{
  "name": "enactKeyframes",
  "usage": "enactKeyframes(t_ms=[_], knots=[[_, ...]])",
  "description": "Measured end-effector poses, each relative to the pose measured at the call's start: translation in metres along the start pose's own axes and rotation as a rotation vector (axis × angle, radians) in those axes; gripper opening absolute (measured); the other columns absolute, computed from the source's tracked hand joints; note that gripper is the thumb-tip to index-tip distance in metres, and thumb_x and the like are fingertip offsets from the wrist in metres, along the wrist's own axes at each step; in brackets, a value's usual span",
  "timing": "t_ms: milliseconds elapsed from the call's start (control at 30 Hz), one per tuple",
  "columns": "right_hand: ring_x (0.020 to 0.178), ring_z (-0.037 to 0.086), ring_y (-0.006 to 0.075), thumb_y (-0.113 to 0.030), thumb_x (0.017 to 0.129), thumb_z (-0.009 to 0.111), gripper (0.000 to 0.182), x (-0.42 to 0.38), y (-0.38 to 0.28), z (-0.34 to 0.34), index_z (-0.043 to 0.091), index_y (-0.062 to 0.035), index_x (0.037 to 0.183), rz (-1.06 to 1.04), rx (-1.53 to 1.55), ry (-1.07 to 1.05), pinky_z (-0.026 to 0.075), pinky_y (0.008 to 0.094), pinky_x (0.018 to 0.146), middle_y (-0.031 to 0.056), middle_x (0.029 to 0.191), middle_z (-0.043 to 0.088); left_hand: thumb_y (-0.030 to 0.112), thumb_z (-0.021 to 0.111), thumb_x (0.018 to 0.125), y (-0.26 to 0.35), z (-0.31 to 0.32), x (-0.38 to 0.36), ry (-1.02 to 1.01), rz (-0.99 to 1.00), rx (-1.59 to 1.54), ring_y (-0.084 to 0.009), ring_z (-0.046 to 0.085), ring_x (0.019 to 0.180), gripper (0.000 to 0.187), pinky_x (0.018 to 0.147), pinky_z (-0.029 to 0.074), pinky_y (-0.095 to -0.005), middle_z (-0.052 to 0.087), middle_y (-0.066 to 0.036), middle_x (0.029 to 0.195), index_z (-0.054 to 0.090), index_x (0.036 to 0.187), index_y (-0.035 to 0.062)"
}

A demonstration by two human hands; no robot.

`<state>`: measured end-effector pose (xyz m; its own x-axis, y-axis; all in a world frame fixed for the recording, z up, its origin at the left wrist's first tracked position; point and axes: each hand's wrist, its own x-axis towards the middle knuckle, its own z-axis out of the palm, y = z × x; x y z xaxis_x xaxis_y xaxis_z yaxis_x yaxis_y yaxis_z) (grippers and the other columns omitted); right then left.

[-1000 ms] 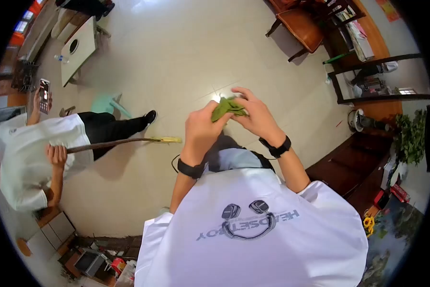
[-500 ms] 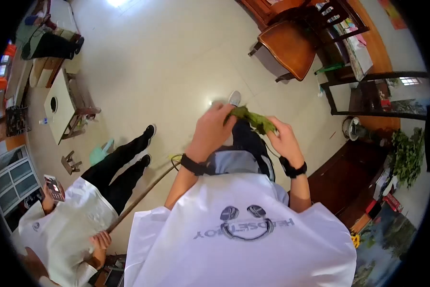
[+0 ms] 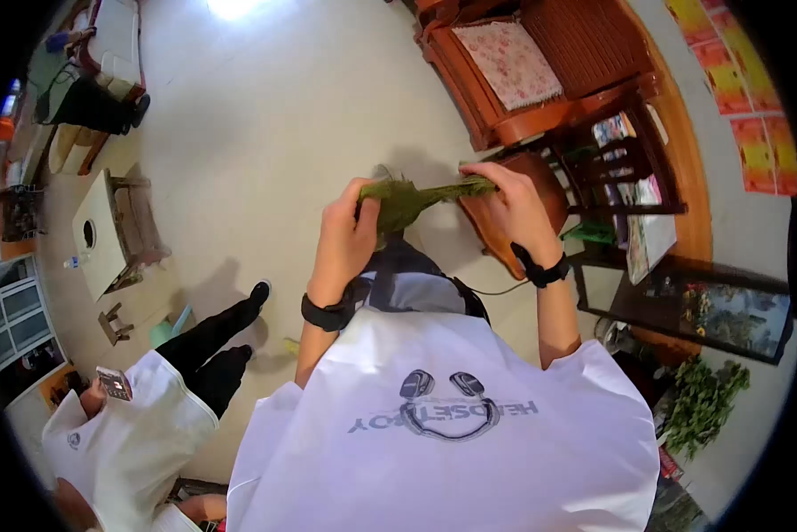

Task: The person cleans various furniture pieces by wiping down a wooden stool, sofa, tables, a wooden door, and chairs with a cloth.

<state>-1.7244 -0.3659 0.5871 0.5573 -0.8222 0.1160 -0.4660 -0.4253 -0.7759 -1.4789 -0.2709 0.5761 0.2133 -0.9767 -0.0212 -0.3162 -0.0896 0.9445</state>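
Observation:
My left hand and my right hand hold a green leafy strip stretched between them at chest height. The left hand grips its wider, frayed end, and the right hand pinches the narrow end. Both wrists wear black bands. My white shirt with a headset print fills the lower part of the view.
A wooden chair stands just beyond my right hand, with a wooden bench with a floral cushion behind it. Another person in a white shirt stands at lower left with a phone. A low table is at left.
My view has turned toward the wooden chair and bench. My hands have moved apart, pulling the green strip out longer. The other person has shifted toward the lower left.

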Motion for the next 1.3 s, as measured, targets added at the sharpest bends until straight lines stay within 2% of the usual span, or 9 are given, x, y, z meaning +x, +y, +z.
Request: enactKeyframes(t_ms=[100,367,533,700,800,967,1100,1200,1300], knots=[[0.101,0.065,0.0399,0.01,0.08,0.048,0.043,0.067,0.044,-0.031,0.065,-0.0014,0.118,-0.032,-0.008,-0.101,0.053,0.04,0.088,0.0214,0.11,0.068,0.009,0.058,0.099,-0.005,0.003,0.08,-0.131,-0.055,-0.021,-0.0106,0.053,0.075,0.015,0.07,0.048,-0.0274,0.062,-0.007,0.08,0.062,0.109,-0.0007],[0.1,0.068,0.0277,0.012,0.079,0.046,0.048,0.234,0.157,-0.092,0.065,-0.0021,0.121,0.234,0.068,-0.128,0.049,0.034,0.092,0.0185,0.111,0.07,0.02,0.077,0.087,-0.033,0.052,0.337,-0.457,-0.172,-0.035,-0.0126,0.06,0.07,0.03,0.064,0.049,-0.0309,0.069,-0.01,0.082,0.066,0.103,-0.0026],[0.082,0.062,0.0266,0.006,0.085,0.048,0.042,0.367,0.344,-0.09,0.066,-0.0051,0.121,0.181,0.111,-0.126,0.052,0.0358,0.082,0.014,0.113,0.072,0.017,0.074,0.088,-0.105,0.103,0.508,-0.383,-0.17,-0.012,-0.0131,0.062,0.072,0.026,0.066,0.05,-0.0308,0.07,-0.009,0.081,0.068,0.103,-0.0027],[0.077,0.064,0.0243,0.003,0.085,0.05,0.048,0.514,0.37,-0.166,0.067,-0.0114,0.128,0.325,-0.233,-0.201,0.052,0.0358,0.075,0.0136,0.109,0.073,0.007,0.065,0.094,-0.081,0.126,0.656,-0.249,-0.034,0.121,-0.0097,0.062,0.079,0.018,0.07,0.05,-0.0266,0.072,-0.006,0.087,0.068,0.107,-0.0043],[0.114,0.066,0.0288,0.003,0.086,0.047,0.051,0.566,0.395,-0.177,0.065,-0.0145,0.131,0.164,-0.176,0.054,0.052,0.0382,0.096,0.0153,0.125,0.067,-0.001,0.059,0.09,-0.103,0.151,0.718,-0.14,-0.004,-0.188,-0.0166,0.069,0.083,0.02,0.076,0.054,-0.0303,0.074,-0.01,0.091,0.07,0.107,-0.0019],[0.136,0.049,0.0334,0.007,0.084,0.048,0.056,0.591,0.519,-0.135,0.059,-0.0114,0.137,0.039,-0.289,0.024,0.045,0.045,0.108,0.0133,0.143,0.056,-0.002,0.058,0.087,-0.169,0.209,0.756,-0.015,0.014,0.155,-0.0331,0.071,0.101,0.029,0.089,0.054,-0.0368,0.073,-0.017,0.107,0.07,0.112,0.0025],[0.143,0.038,0.0357,0.001,0.089,0.047,0.057,0.55,0.581,-0.091,0.051,-0.014,0.144,0.289,-0.506,-0.393,0.041,0.0483,0.112,0.0125,0.152,0.046,0.004,0.06,0.087,-0.248,0.265,0.722,-0.378,-0.16,0.389,-0.0438,0.051,0.129,0.045,0.105,0.045,-0.0455,0.055,-0.026,0.138,0.059,0.133,0.0071],[0.145,0.034,0.0378,-0.025,0.094,0.056,0.057,0.558,0.585,-0.063,0.045,-0.0127,0.148,0.51,-0.397,-0.241,0.035,0.0532,0.114,0.0154,0.156,0.039,0.012,0.065,0.091,-0.257,0.293,0.728,-0.253,-0.144,0.47,-0.0497,0.031,0.142,0.061,0.113,0.033,-0.0544,0.031,-0.031,0.153,0.042,0.147,0.0066],[0.145,0.03,0.0447,-0.021,0.098,0.05,0.053,0.591,0.583,-0.03,0.042,-0.0136,0.15,0.445,-0.433,-0.02,0.034,0.0544,0.114,0.0171,0.159,0.033,0.022,0.064,0.095,-0.273,0.324,0.742,-0.137,-0.115,0.591,-0.0482,0.022,0.146,0.065,0.115,0.023,-0.059,0.023,-0.027,0.158,0.034,0.15,0.0043]])
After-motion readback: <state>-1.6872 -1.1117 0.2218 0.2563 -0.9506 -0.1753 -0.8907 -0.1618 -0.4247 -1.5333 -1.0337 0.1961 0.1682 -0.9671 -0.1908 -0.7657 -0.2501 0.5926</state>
